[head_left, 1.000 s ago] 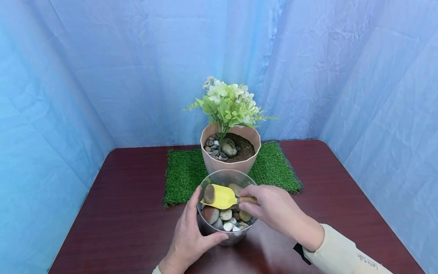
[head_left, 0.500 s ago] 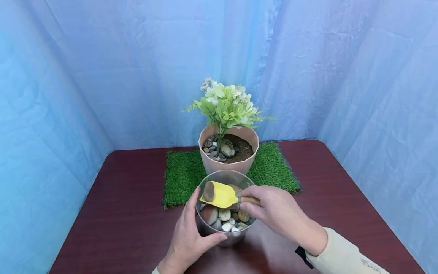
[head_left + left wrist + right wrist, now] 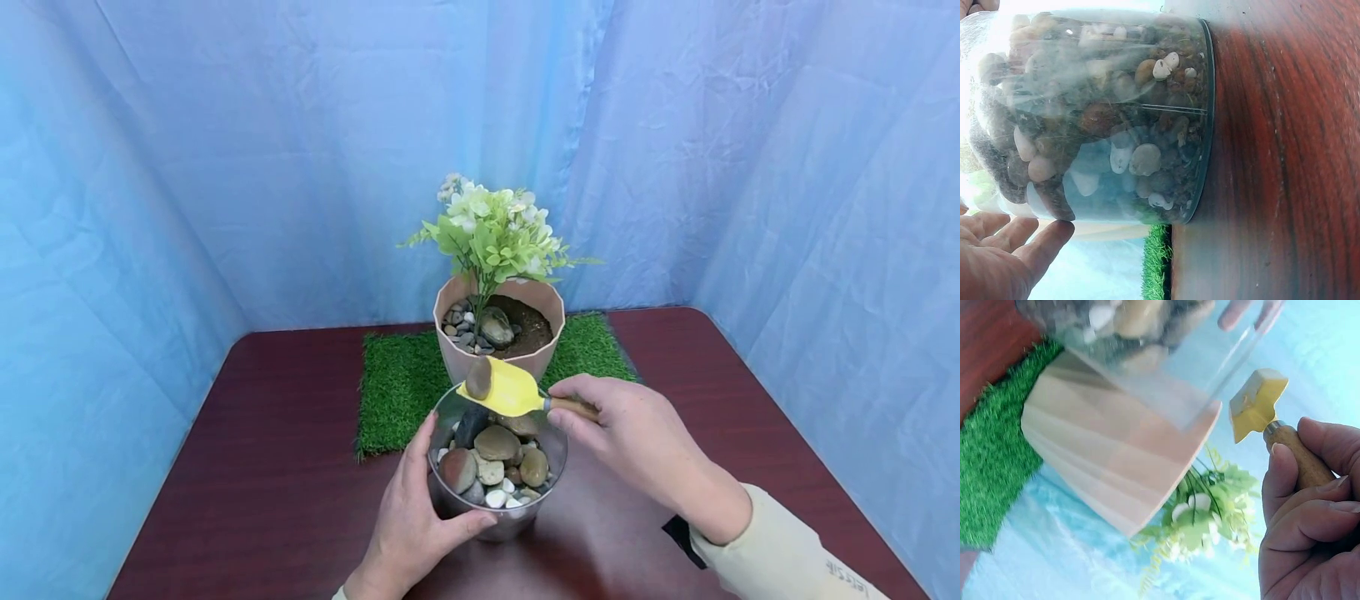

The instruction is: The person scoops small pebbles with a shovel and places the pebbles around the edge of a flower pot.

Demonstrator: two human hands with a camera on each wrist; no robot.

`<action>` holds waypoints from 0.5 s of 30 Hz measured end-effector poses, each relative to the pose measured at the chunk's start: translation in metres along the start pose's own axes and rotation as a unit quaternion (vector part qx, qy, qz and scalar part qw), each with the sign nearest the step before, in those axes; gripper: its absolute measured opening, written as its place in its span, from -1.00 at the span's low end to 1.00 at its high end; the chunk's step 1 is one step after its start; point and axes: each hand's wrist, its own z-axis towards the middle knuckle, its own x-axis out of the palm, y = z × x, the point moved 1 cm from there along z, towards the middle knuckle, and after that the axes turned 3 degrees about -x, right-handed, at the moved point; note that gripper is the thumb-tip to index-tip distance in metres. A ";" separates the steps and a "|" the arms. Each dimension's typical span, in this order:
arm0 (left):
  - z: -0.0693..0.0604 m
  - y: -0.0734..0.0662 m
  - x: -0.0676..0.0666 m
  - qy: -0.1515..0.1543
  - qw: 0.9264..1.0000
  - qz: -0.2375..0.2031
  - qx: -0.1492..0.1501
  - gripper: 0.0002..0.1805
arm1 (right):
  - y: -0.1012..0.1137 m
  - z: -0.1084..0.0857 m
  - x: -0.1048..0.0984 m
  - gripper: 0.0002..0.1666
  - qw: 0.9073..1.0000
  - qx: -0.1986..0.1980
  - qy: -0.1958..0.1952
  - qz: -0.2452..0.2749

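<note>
My right hand (image 3: 643, 435) grips the wooden handle of a small yellow trowel (image 3: 516, 390) above the clear container's far rim. One brown stone (image 3: 478, 379) lies at the tip of its blade. In the right wrist view, fingers and thumb wrap round the trowel handle (image 3: 1302, 459). Below, the clear plastic container (image 3: 508, 527) holds large and small stones in brown, grey and white. My left hand (image 3: 412, 521) holds this container at its left side, thumb across the near side. Through the wall in the left wrist view, many pebbles (image 3: 1145, 160) show, smaller ones near the base.
Just beyond the container stands a pink plant pot (image 3: 457, 357) with soil, pebbles and one big stone. White-flowered greenery (image 3: 498, 233) rises from it. Under the pot lies a green turf mat (image 3: 397, 400) on the dark red table (image 3: 285, 467). Blue curtains (image 3: 337, 167) surround the table.
My right hand has raised the trowel with its stone and moved it away from me and slightly right, uncovering more stones in the container. The left hand stays in place.
</note>
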 end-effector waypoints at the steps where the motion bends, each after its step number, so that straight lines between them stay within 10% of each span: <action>1: 0.000 0.000 0.000 0.000 1.000 -0.001 0.000 0.46 | -0.001 0.001 -0.002 -0.83 1.000 -0.003 -0.006 -0.004; 15: 0.000 0.001 0.001 -0.007 1.000 0.006 0.011 0.46 | -0.022 0.026 -0.013 -0.84 0.998 0.005 -0.036 -0.055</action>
